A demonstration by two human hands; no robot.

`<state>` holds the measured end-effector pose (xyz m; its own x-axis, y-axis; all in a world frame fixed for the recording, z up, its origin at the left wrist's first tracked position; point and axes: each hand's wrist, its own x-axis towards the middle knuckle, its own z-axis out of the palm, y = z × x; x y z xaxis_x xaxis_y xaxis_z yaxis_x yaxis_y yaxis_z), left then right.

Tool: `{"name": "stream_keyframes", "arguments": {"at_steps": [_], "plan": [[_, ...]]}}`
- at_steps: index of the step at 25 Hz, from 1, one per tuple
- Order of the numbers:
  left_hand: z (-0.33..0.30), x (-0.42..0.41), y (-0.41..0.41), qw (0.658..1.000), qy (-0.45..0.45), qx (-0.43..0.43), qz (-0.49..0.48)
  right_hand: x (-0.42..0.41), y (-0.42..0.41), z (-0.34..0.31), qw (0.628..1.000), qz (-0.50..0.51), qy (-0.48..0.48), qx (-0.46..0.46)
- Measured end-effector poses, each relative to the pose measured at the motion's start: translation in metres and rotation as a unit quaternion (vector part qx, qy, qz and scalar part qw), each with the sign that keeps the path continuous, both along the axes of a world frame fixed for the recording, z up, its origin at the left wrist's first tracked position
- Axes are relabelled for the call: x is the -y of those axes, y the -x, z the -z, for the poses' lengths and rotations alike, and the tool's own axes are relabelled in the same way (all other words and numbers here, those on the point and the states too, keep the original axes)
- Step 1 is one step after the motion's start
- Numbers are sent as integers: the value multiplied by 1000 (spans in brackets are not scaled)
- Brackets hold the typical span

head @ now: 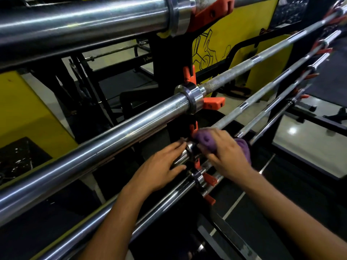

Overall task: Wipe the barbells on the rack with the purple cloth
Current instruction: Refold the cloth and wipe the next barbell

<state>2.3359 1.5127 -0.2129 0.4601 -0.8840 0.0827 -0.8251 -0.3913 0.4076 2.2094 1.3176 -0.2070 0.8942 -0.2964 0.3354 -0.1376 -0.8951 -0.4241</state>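
Several chrome barbells lie on a black rack with orange hooks [214, 104]. The top barbell [84, 21] crosses the upper left, and a second barbell [131, 126] runs through the middle. My right hand [227, 154] holds the purple cloth [206, 140] bunched around a third, lower barbell [180, 159], just right of its collar. My left hand [161, 166] wraps its fingers over that barbell's sleeve, left of the collar. A fourth barbell [169, 199] lies below my hands.
The black rack upright [172, 59] stands behind the collars. Yellow wall panels [242, 30] and other black gym frames sit behind the rack. Thin barbell shafts [272, 85] stretch away to the upper right. Glossy floor [309, 143] shows at right.
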Motion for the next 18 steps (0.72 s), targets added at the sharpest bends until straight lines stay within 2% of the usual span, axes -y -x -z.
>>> {"name": "stream_keyframes", "arguments": {"at_steps": [2, 4, 10, 14, 16, 18], "plan": [[4, -8, 0, 1000, -8, 4, -6, -16, -15, 13, 992, 15, 98, -76], [6, -8, -1, 1000, -8, 2, -9, -23, -18, 7, 990, 26, 101, -91], [5, -8, -1, 1000, 2, 9, -10, -3, -15, -37, 986, -24, -104, -126], [9, -9, -4, 1000, 14, 8, -2, 9, 0, -40, 974, -41, -139, -175], [9, -8, -4, 1000, 9, 10, -2, 7, 15, -26, 965, -48, -201, -164], [4, -8, -3, 1000, 0, 13, 3, 1, 28, -11, 957, -36, -269, -100]]}}
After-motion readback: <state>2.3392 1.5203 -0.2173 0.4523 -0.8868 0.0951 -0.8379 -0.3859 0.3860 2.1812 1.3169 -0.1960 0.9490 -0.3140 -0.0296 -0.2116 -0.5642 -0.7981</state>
